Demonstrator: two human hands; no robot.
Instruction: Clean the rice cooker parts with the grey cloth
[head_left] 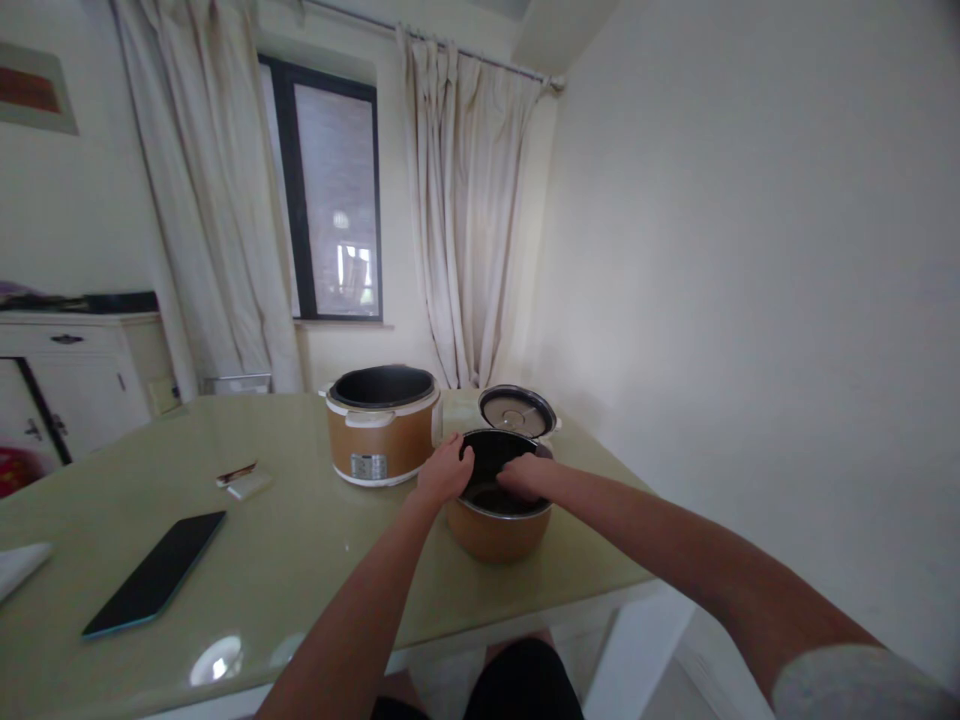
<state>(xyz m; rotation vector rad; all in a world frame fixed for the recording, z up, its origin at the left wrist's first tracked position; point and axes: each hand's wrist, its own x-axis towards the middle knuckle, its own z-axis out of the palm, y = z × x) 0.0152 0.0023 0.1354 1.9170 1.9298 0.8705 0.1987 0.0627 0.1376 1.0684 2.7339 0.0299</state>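
A brown cooking pot (499, 538) with a dark inside stands near the right front edge of the table. My left hand (445, 468) grips its left rim, thumb on the inner side and fingers outside. My right hand (527, 474) reaches into the pot from the right, its fingers curled low against the dark inner wall. What those fingers hold, if anything, is hidden. Behind the pot lies a round lid (517, 411) with its inner side showing. To the left stands a larger brown and white cooker (384, 440), uncovered, its dark interior visible.
The glossy green table (300, 570) carries a dark tablet (159, 572), a small white block (250, 484) and a slim brown item (235, 473) on the left. Something white (19, 568) lies at the left edge. A wall (750, 280) rises close on the right.
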